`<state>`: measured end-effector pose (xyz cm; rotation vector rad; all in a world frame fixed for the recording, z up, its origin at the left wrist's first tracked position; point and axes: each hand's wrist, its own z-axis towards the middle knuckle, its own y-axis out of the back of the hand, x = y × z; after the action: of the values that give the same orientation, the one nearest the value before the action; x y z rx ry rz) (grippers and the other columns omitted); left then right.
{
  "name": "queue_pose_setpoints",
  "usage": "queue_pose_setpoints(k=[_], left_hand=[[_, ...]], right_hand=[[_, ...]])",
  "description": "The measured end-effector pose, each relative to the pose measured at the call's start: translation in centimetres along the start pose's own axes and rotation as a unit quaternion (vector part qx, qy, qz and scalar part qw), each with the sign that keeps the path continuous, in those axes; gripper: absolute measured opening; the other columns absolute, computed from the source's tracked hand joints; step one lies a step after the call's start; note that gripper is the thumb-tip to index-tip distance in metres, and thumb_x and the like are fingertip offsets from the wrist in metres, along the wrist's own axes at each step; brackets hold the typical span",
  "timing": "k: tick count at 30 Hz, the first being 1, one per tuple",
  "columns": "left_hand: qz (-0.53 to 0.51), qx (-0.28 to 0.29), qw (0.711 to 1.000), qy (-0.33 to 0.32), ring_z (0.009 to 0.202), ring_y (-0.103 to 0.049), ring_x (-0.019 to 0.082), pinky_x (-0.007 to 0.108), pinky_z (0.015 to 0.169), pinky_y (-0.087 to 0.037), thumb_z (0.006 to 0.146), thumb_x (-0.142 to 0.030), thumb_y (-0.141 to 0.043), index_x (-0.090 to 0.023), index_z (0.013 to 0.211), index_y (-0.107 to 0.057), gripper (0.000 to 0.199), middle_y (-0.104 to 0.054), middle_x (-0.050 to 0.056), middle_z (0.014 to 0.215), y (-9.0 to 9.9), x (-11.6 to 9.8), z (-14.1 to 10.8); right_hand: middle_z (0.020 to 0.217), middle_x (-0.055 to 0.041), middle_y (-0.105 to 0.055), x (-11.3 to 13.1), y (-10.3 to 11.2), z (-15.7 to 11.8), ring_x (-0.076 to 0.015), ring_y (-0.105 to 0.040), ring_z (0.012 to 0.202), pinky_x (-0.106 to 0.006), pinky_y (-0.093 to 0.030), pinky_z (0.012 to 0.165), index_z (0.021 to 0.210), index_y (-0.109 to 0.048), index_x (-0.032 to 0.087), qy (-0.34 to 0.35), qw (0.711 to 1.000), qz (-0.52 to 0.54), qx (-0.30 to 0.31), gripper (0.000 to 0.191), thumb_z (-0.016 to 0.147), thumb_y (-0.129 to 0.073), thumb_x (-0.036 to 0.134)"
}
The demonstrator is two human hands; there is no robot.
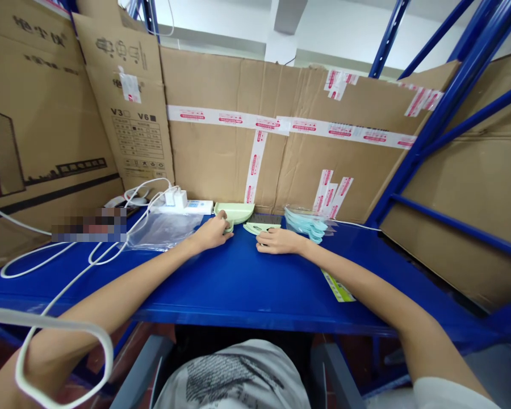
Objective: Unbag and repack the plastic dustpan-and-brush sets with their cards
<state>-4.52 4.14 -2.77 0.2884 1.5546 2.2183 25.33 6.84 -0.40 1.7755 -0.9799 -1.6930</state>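
My left hand [215,231] is closed on the handle of a pale green half-round dustpan-like piece [237,212], which lies at the back of the blue table. To its right, my right hand [276,241] rests over a smaller pale green piece [260,228] with dark openings; its fingers are curled at that piece's near edge. What lies under those fingers is hidden. Light blue pieces in clear plastic [307,223] lie just beyond my right hand.
A white power strip [196,207] with chargers and cables stands at the back left, behind a clear plastic bag [164,230]. White cable loops cross the left side. A yellow-green card [338,287] lies under my right forearm. Cardboard walls [225,82] enclose the blue table [238,284].
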Motion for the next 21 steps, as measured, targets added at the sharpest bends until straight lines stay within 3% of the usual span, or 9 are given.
queue_pose_setpoints(k=[11, 16, 21], left_hand=[[-0.004, 0.002, 1.0, 0.01, 0.092, -0.074, 0.026, 0.04, 0.096, -0.058, 0.099, -0.037, -0.064, -0.014, 0.096, -0.075, 0.025, -0.058, 0.016, 0.132, 0.4, -0.4, -0.1], [-0.007, -0.001, 1.0, 0.007, 0.096, -0.074, 0.027, 0.041, 0.1, -0.057, 0.1, -0.036, -0.063, -0.014, 0.1, -0.077, 0.026, -0.058, 0.017, 0.132, 0.5, -0.4, -0.1], [-0.019, -0.015, 1.0, 0.001, 0.098, -0.075, 0.027, 0.041, 0.101, -0.056, 0.102, -0.039, -0.062, -0.014, 0.1, -0.077, 0.029, -0.058, 0.016, 0.132, 0.0, 0.1, 0.1]], right_hand=[[0.121, -0.0145, -0.069, -2.9, -2.2, -2.7, -0.0236, -0.063, 0.119, -0.037, -0.055, 0.086, 0.118, -0.066, 0.016, -0.12, 0.99, 0.065, 0.03, 0.021, 0.105, -0.05, 0.01], [0.135, -0.0172, -0.065, -2.4, -1.3, -1.7, -0.0261, -0.058, 0.133, -0.04, -0.055, 0.093, 0.121, -0.067, 0.015, -0.174, 0.978, 0.083, 0.075, 0.026, 0.104, -0.048, 0.007], [0.146, -0.021, -0.055, -0.9, 0.4, -1.0, -0.0311, -0.055, 0.136, -0.038, -0.055, 0.091, 0.128, -0.067, 0.015, -0.258, 0.958, 0.103, 0.07, 0.04, 0.094, -0.053, 0.0]])
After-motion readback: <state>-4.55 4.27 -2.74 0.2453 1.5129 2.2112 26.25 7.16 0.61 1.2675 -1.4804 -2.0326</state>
